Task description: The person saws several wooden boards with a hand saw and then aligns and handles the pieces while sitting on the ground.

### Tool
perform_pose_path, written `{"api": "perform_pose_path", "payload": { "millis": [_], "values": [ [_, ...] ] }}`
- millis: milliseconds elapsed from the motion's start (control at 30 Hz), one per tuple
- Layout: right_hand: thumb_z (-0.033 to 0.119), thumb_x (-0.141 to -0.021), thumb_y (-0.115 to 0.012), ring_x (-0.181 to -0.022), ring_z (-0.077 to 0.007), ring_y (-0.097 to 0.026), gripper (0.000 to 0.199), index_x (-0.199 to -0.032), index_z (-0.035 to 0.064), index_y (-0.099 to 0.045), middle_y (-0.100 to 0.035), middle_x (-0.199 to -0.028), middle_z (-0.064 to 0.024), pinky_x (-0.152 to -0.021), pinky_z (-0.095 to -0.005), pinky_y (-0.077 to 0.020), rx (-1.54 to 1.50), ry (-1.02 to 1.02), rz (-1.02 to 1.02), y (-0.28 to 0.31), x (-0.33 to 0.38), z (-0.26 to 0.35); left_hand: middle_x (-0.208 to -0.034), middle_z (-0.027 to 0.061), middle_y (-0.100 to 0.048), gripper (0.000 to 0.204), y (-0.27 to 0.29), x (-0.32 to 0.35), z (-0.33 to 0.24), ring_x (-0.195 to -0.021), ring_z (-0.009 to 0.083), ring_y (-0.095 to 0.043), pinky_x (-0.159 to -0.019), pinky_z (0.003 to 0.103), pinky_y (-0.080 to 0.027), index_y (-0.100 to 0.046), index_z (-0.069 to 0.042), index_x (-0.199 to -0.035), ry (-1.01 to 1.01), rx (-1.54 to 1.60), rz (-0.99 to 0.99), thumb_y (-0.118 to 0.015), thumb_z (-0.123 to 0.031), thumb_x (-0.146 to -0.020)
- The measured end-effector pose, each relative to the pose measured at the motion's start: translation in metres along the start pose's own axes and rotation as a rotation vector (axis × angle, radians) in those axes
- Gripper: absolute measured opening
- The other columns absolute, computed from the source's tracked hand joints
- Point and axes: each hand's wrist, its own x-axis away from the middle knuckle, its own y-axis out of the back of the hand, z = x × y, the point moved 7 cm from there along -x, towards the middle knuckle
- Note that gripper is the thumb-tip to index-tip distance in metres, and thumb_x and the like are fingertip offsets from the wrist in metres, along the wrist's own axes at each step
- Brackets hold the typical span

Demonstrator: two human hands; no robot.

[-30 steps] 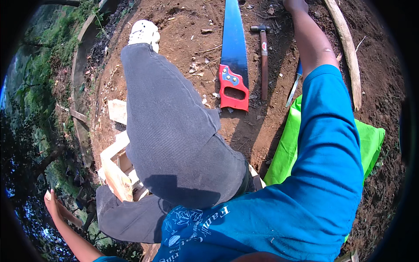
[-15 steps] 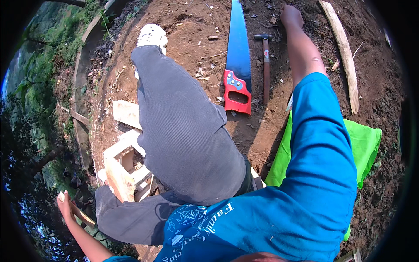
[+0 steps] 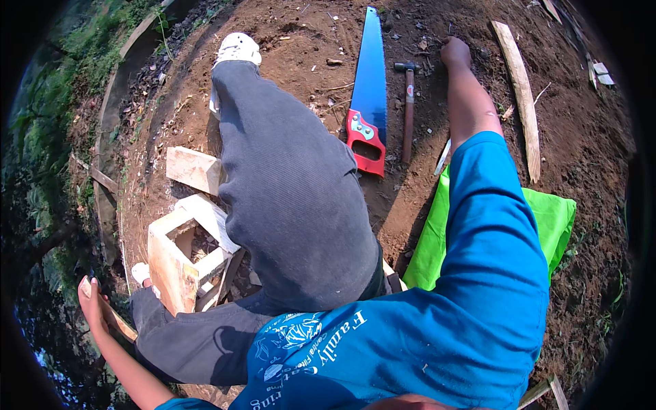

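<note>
Out at the far left, my left hand [image 3: 91, 304] is closed around a thin strip of wood [image 3: 120, 323] that slants past my knee. My right hand [image 3: 456, 53] is stretched far forward, low over the soil, with its fingers curled closed. What they hold, if anything, is hidden. Just left of it lies a hammer [image 3: 408, 113] with a brown handle, its head nearest the hand. Beside that is a handsaw [image 3: 370, 89] with a blue blade and red handle. A box-like wooden frame [image 3: 172, 270] stands by my bent left leg, with a wooden block [image 3: 193, 169] beyond it.
Bright green cloth [image 3: 552, 219] lies under my right arm, with a thin pale object [image 3: 443, 157] near its edge. A long wooden slat [image 3: 521, 102] rests on the brown soil to the right. My outstretched leg [image 3: 287, 171] crosses the middle. Green plants [image 3: 55, 116] edge the left.
The view has shifted a little, bringing more of the far ground into sight. My right hand has drawn slightly back toward me. My left hand still grips the wood strip, somewhat farther forward.
</note>
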Motion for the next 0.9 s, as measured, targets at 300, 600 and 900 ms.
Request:
{"api": "perform_pose_path", "payload": {
  "millis": [300, 600, 900],
  "values": [
    [0.043, -0.085, -0.078, -0.111, -0.0270, -0.072, 0.031, -0.114, 0.0310, -0.080, -0.077, -0.116, -0.0060, -0.100, -0.0381, -0.0540, -0.211, -0.013, 0.051, -0.005, 0.006, -0.047, -0.086, -0.0008, -0.056, 0.051, -0.033, -0.015, -0.040, -0.066, 0.0112, -0.054, -0.059, 0.028, -0.049, -0.058, -0.018, -0.140, -0.096, 0.076, 0.045, -0.074, -0.039, -0.097],
    [0.044, -0.092, -0.069, -0.117, -0.0299, -0.070, 0.035, -0.123, 0.0302, -0.076, -0.074, -0.125, -0.0093, -0.104, -0.0406, -0.0529, -0.156, -0.242, -0.169, 0.023, 0.009, -0.060, -0.090, -0.0006, -0.056, 0.055, -0.042, -0.023, -0.012, -0.072, 0.0102, -0.054, -0.061, 0.027, -0.049, -0.057, -0.015, -0.141, -0.062, 0.079, 0.082, -0.075, -0.041, -0.096],
    [0.043, -0.100, -0.056, -0.129, -0.0327, -0.062, 0.043, -0.140, 0.0309, -0.065, -0.066, -0.139, -0.0102, -0.110, -0.0456, -0.0482, -0.020, -0.002, -0.084, -0.006, -0.076, -0.021, -0.088, -0.0001, -0.057, 0.054, -0.027, -0.017, 0.003, -0.070, 0.0109, -0.055, -0.062, 0.027, -0.050, -0.057, -0.014, -0.140, -0.021, 0.062, 0.024, -0.075, -0.039, -0.096]
  ]
}}
